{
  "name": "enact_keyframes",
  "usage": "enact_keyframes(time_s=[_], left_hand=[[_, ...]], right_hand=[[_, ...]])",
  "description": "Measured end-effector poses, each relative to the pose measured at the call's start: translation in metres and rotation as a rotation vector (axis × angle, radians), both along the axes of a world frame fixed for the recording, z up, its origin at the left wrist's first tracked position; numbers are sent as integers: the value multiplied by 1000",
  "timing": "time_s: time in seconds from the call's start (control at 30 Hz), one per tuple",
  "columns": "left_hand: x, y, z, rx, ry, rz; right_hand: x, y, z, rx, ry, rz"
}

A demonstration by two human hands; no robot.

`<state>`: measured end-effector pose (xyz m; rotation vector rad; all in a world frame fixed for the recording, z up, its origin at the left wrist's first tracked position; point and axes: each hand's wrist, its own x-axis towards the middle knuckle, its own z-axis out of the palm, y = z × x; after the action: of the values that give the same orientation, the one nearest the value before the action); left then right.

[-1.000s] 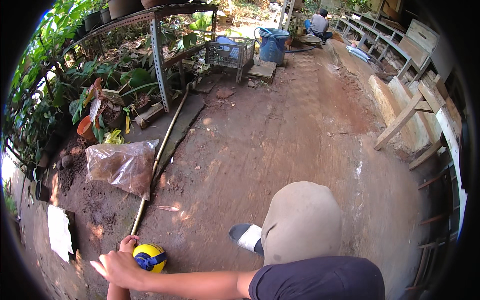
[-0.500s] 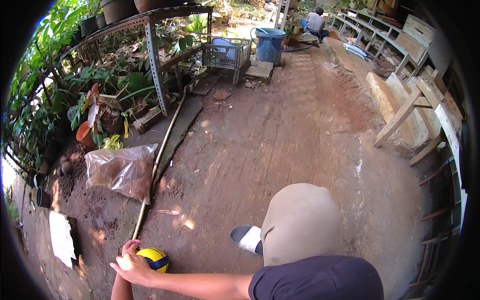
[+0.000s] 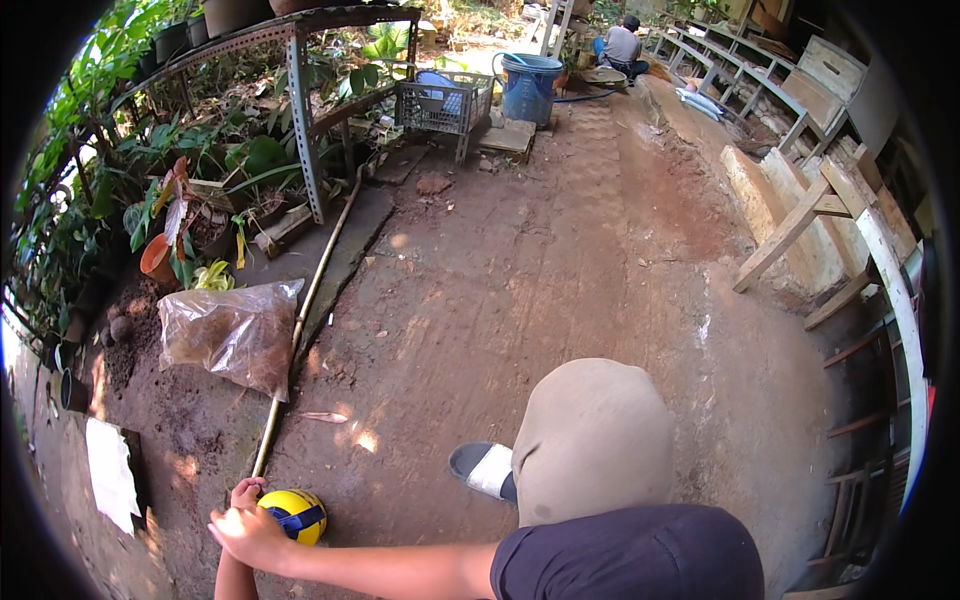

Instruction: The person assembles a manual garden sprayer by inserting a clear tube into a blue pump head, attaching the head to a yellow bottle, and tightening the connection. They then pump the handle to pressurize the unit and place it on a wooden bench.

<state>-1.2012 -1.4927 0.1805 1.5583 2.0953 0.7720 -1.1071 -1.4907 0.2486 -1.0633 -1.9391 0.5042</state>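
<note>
My right arm reaches across to the lower left, and my right hand (image 3: 250,537) lies over my left wrist with its fingers closed about it. Just beyond it shows part of my left hand (image 3: 246,491), fingers curled; whatever they may hold is hidden. Close against both hands, on their right, a yellow and blue ball (image 3: 300,510) sits on the ground. A long thin pole (image 3: 322,270) runs along the ground, its near end beside my left fingers. Further up lies a clear plastic bag (image 3: 230,335) of brown fibrous stuff.
A white sheet (image 3: 112,475) lies at left, near loose soil and a tipped orange pot (image 3: 157,258). A metal plant rack (image 3: 303,130), grey crate (image 3: 440,104) and blue bucket (image 3: 530,92) stand farther off. A person (image 3: 622,48) crouches at the back. Wooden frames (image 3: 785,240) line the right.
The whole view has shifted a little, so things sit slightly further left. My hands stay crossed beside the ball, with little visible movement.
</note>
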Motion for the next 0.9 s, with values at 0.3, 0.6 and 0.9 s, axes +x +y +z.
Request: enact_keyframes(time_s=[0.3,0.6,0.9], left_hand=[[-66,22,-59,-431,-488,-18],[-98,25,-104,-386,-580,66],[-99,8,-74,-530,-547,117]], right_hand=[[22,2,16,-218,79,164],[34,0,91,-231,180,328],[12,-9,2,-202,-39,210]])
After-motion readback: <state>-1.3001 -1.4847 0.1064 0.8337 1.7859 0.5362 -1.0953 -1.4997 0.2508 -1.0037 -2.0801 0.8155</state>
